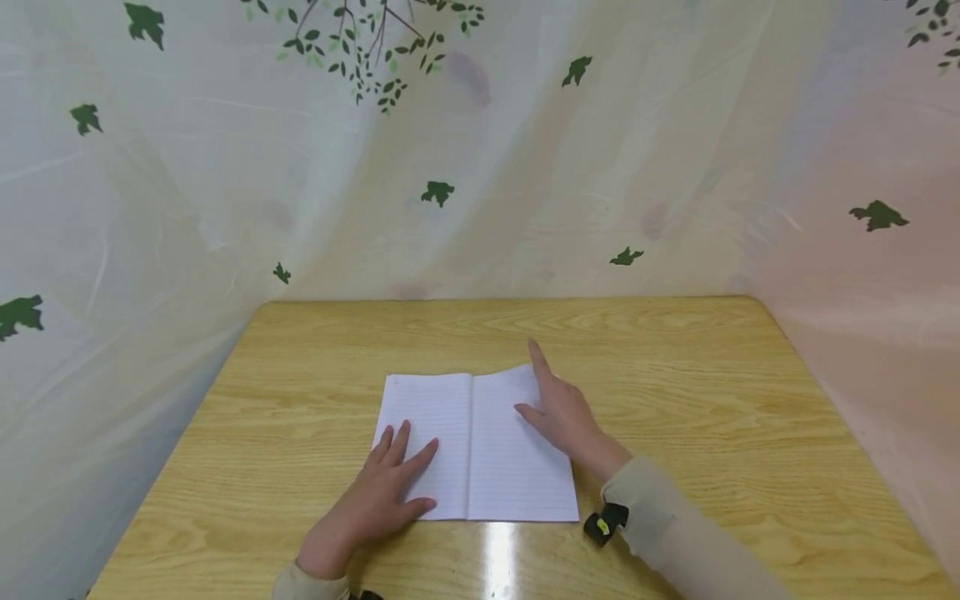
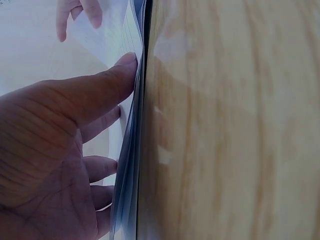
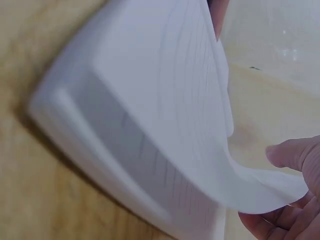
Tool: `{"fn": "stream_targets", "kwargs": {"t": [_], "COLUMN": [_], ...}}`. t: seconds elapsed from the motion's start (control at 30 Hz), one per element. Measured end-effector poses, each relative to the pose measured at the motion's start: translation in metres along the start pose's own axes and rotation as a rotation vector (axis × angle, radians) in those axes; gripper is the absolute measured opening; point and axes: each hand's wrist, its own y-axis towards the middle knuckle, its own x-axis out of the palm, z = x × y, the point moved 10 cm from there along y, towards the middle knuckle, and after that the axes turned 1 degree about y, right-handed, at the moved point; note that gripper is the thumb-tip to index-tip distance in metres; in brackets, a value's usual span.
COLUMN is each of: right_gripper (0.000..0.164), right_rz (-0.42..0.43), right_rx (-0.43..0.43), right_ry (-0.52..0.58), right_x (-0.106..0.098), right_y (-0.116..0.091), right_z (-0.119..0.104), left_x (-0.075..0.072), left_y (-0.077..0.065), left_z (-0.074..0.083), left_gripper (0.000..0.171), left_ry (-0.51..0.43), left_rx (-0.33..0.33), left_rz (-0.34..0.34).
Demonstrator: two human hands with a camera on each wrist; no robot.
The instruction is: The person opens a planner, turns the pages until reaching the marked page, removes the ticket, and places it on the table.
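Observation:
An open lined notebook (image 1: 517, 475) lies on the wooden table, its pages without visible writing. On its left page my left hand (image 1: 378, 487) rests with fingers spread; in the left wrist view its thumb (image 2: 107, 87) reaches the edge of the page stack. At the upper right corner of the notebook is my right hand (image 1: 566, 417), index finger stretched out. A page (image 3: 260, 190) curves up off the stack in the right wrist view, its edge running over the fingers of that hand, with the thumb (image 3: 287, 154) standing apart above it.
The wooden table (image 1: 712, 400) extends around the notebook on all sides. Behind and beside it hangs a pale cloth (image 1: 517, 208) with printed leaves and green bird shapes. A black strap device (image 1: 606, 523) sits on the right wrist, over a beige sleeve (image 1: 675, 517).

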Motion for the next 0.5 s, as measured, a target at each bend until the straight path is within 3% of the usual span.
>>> {"fn": "stream_targets", "kwargs": {"t": [0.1,0.2,0.37,0.5], "right_gripper": [0.091,0.078,0.060,0.062], "right_rz": [-0.016,-0.055,-0.143,-0.221], "right_rx": [0.024,-0.019,-0.140,-0.150], "right_ry": [0.082,0.123,0.095,0.096], "right_x": [0.003,0.010,0.024,0.036], "right_y": [-0.005,-0.012,-0.025,-0.034], "right_z": [-0.003,-0.012,-0.030,-0.039], "left_x": [0.000,-0.001,-0.002,-0.003], "left_y": [0.000,0.001,0.001,0.001], "left_z": [0.000,0.001,0.000,-0.002], "left_gripper": [0.070,0.069,0.065,0.062], "left_ry": [0.005,0.007,-0.006,-0.040], "left_rx": [0.001,0.008,0.000,-0.020], "left_rz": [0.003,0.012,0.028,0.042]}}
